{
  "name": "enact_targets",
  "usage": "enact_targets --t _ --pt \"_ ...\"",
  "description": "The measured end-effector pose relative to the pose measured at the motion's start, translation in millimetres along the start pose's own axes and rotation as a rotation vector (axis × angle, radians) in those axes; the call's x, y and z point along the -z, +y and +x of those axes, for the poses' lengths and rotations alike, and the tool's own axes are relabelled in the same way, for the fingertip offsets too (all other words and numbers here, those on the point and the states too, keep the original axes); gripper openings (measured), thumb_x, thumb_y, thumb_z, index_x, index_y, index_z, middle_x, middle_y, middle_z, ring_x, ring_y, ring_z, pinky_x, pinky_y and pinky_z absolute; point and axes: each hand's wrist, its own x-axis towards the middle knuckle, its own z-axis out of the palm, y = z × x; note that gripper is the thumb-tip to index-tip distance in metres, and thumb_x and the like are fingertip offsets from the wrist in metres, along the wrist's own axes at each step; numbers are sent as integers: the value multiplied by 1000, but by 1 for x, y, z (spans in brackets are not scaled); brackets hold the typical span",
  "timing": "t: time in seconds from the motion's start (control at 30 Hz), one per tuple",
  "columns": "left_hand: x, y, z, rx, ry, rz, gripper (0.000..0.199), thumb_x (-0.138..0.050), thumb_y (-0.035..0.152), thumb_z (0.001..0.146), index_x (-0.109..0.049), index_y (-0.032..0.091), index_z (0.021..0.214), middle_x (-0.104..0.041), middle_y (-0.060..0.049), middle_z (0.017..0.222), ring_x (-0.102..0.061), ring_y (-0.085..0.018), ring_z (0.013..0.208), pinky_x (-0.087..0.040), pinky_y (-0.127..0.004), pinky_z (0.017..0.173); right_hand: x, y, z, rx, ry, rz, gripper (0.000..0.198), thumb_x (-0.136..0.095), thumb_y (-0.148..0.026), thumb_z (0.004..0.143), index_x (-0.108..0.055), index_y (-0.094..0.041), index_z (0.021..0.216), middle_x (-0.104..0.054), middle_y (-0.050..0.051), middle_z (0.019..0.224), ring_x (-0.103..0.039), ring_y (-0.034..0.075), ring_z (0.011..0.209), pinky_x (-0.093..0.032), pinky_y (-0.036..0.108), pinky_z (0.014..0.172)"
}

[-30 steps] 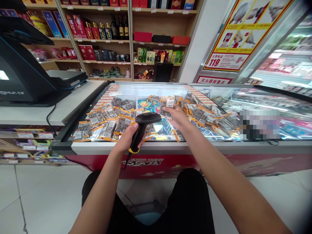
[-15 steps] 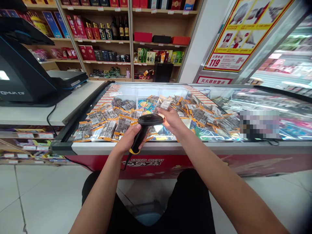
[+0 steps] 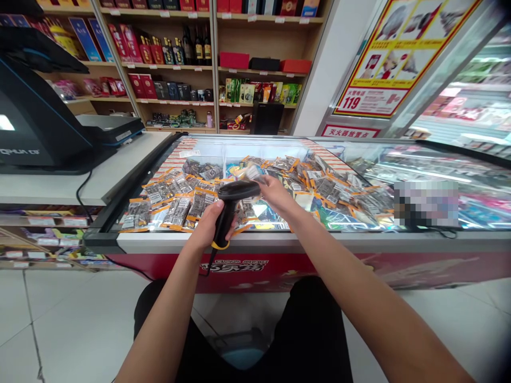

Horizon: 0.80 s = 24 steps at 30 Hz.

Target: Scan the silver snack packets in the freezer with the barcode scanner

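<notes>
My left hand [image 3: 210, 223] is wrapped round the handle of a black barcode scanner [image 3: 228, 210], whose head points to the right and whose cord hangs below. Just right of the scanner head, my right hand [image 3: 277, 196] pinches a small snack packet [image 3: 253, 173], blurred by motion. The packet's far end tilts up and to the left, partly behind the scanner head. Beneath both hands, many similar snack packets [image 3: 175, 211] with orange edges lie spread over the glass top of a chest freezer [image 3: 279, 242].
A counter on the left bears a dark cash register terminal [image 3: 43, 127]. Shelves [image 3: 215, 68] with bottles and boxes stand behind the freezer. A second heap of packets [image 3: 331, 186] lies to the right, near a blurred-out object [image 3: 425, 204]. A cable [image 3: 131, 268] hangs down the freezer's front.
My right hand has shifted slightly left, and the packet in it has swung left and up. The scanner has moved a little left in my left hand.
</notes>
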Motion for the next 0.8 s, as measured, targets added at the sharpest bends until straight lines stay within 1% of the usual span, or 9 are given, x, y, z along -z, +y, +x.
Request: enact_targets --t 0.07,0.1,0.2,0.3,0.47,0.57,0.67,0.73,0.8 --pt "-1 1 0 -7 19 -13 76 -74 94 86 -63 19 97 -65 3 66 -50 -10 38 -39 -26 41 4 2 7 48 -75 -214 36 -77 -60 94 -77 -24 100 -86 10 114 -77 34 117 -61 46 104" --pt "-1 1 0 -6 19 -13 76 -75 94 86 -63 19 97 -65 3 66 -51 -10 38 -39 -26 41 7 4 11 70 -66 -304 33 -74 -56 97 -79 -23 98 -86 11 116 -76 35 120 -59 49 108" --pt "-1 1 0 2 6 -1 76 -76 93 87 -63 19 97 -65 3 67 -53 -11 39 -41 -26 41 27 10 19 122 142 -478 26 -70 -38 95 -86 -20 106 -87 14 122 -78 36 118 -58 53 113" --pt "0 1 0 -2 -15 0 76 -75 94 89 -64 18 95 -65 2 68 -53 -10 39 -42 -26 42 57 17 19 143 274 -529 34 -71 -26 87 -90 -18 115 -88 14 112 -81 35 103 -62 53 106" --pt "-2 2 -3 16 -13 16 76 -73 92 92 -70 16 102 -67 1 69 -52 -10 40 -44 -26 44 106 27 15 173 335 -611 19 -78 -31 88 -90 -20 99 -89 13 102 -82 36 95 -64 53 101" --pt "-2 4 -4 27 -11 22 78 -74 93 90 -70 17 102 -67 1 69 -52 -10 40 -41 -26 43 122 26 21 180 383 -782 25 -72 -37 100 -90 -20 100 -88 15 101 -81 37 98 -63 53 101" --pt "-2 4 -3 17 -29 17 77 -74 92 90 -70 17 104 -67 2 68 -52 -10 41 -41 -27 43 128 22 38 207 376 -1022 41 -59 -41 113 -90 -14 115 -86 22 117 -78 41 116 -57 55 113" --pt "-1 4 -3 13 -32 14 77 -74 92 91 -70 17 104 -67 2 68 -52 -10 41 -41 -27 43 127 19 55 211 345 -1175 45 -60 -39 113 -85 -9 135 -81 26 135 -71 44 134 -49 58 124" --pt "-1 3 -2 18 -27 13 77 -74 93 90 -69 17 101 -67 1 68 -52 -10 40 -40 -27 43 124 17 74 145 309 -1274 52 -65 -38 111 -76 -7 152 -76 28 148 -63 47 147 -42 64 130"
